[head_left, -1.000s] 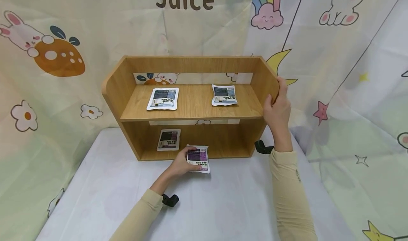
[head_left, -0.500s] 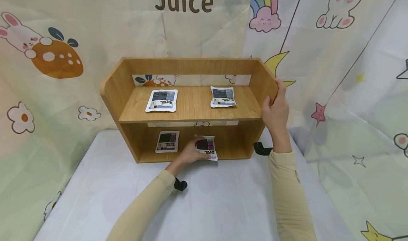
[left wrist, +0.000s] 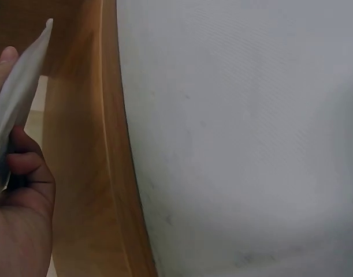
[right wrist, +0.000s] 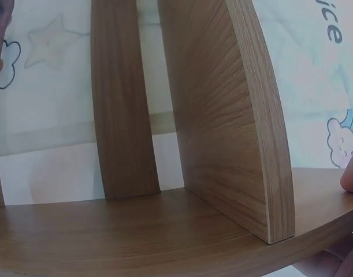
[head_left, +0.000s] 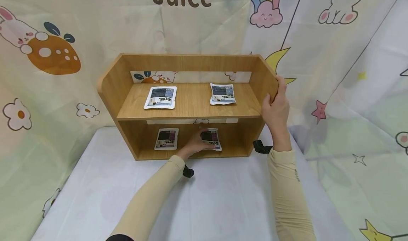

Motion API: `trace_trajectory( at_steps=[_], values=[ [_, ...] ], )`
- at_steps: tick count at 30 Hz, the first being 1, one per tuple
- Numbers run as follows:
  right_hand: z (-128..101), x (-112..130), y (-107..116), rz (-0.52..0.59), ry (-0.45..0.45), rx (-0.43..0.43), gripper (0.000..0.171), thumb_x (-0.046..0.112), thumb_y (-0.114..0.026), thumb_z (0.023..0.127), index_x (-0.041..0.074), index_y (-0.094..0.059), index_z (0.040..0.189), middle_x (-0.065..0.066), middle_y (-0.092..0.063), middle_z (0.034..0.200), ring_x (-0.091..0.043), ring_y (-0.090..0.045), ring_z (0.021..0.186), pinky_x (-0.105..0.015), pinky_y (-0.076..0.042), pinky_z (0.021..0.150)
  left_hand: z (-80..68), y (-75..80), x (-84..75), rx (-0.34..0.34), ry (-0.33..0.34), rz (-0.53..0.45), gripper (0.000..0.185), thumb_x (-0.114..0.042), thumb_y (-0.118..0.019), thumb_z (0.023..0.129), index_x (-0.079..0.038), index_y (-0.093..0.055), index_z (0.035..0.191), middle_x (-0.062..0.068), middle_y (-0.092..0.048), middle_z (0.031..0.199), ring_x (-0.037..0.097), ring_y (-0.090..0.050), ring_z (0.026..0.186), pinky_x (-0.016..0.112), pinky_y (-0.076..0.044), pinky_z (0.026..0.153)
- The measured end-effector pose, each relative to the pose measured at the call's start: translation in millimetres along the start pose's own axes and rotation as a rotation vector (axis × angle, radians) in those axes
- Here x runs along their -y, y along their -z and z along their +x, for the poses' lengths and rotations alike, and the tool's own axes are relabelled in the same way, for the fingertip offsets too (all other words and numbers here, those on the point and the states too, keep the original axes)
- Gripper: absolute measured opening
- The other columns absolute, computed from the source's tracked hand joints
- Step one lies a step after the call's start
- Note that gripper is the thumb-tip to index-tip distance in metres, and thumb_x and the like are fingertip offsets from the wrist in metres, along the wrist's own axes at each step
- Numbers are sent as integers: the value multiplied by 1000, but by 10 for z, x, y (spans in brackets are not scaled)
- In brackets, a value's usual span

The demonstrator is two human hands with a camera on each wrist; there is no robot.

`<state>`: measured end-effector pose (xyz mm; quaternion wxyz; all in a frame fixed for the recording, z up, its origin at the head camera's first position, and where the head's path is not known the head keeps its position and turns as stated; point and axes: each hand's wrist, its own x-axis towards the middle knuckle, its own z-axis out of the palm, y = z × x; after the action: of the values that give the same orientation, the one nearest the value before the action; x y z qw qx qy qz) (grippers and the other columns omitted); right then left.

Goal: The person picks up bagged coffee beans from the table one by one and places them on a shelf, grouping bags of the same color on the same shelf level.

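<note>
My left hand [head_left: 195, 141] grips a flat white pouch [head_left: 214, 139] with a dark purple label, inside the right half of the lower compartment. In the left wrist view the pouch [left wrist: 25, 81] shows edge-on, between thumb and fingers. My right hand [head_left: 276, 110] holds the right side panel of the wooden shelf [head_left: 192, 106], its thumb on the inner face. A similar purple-labelled pouch [head_left: 166, 139] lies on the lower board at left. On the upper board lie two blue-labelled pouches, one at left [head_left: 160, 97] and one at right [head_left: 222, 94].
The shelf stands on a table with a white cloth [head_left: 220, 198], against a printed curtain [head_left: 105, 28]. The upper board's front edge [head_left: 188, 118] runs just above my left hand. The left side panel [head_left: 109, 87] bounds the shelf on the other side.
My left hand has carried the pouch from in front of the shelf, forward and to the right, into the lower compartment. The right hand keeps its hold on the side panel.
</note>
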<state>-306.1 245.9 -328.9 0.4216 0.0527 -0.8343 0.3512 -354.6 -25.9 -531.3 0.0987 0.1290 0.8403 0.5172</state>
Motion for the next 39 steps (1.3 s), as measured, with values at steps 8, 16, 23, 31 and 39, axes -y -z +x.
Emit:
trace_trajectory(
  at_steps=[8,16,23,31,39],
  values=[
    [-43,-8,43,9,-25,12,54,11,-49,96,28,-32,145,-19,-58,126,-36,-60,107,-52,-49,88,136,-161,-81,38,-5,17,95,-41,-88,68,-15,-41,146,9,-44,136,25,-45,118,42,-37,101],
    [-101,-30,19,1,-23,26,56,10,-51,96,29,-31,145,-17,-58,128,-35,-61,108,-51,-49,88,314,-309,-46,98,-45,-16,93,-39,-86,73,-11,-38,147,7,-43,136,25,-45,120,39,-40,100],
    [-85,-18,-6,3,-24,22,56,8,-50,95,27,-32,145,-17,-58,127,-35,-61,107,-51,-49,88,421,-325,-37,82,-62,-21,93,-40,-87,71,-11,-40,146,6,-47,131,24,-47,115,39,-43,96],
    [-62,-33,-27,-13,-14,0,55,9,-49,96,26,-32,145,-15,-58,129,-35,-61,108,-50,-49,89,447,-386,-54,73,-89,-8,90,-38,-85,74,-9,-40,146,6,-47,131,24,-47,116,39,-42,97],
    [4,-46,1,-13,19,-39,54,10,-49,94,26,-35,144,-19,-62,119,-37,-64,98,-52,-51,81,548,-452,-83,88,-93,-9,90,-33,-85,75,-11,-37,147,5,-47,131,23,-48,115,38,-40,99]
  ],
)
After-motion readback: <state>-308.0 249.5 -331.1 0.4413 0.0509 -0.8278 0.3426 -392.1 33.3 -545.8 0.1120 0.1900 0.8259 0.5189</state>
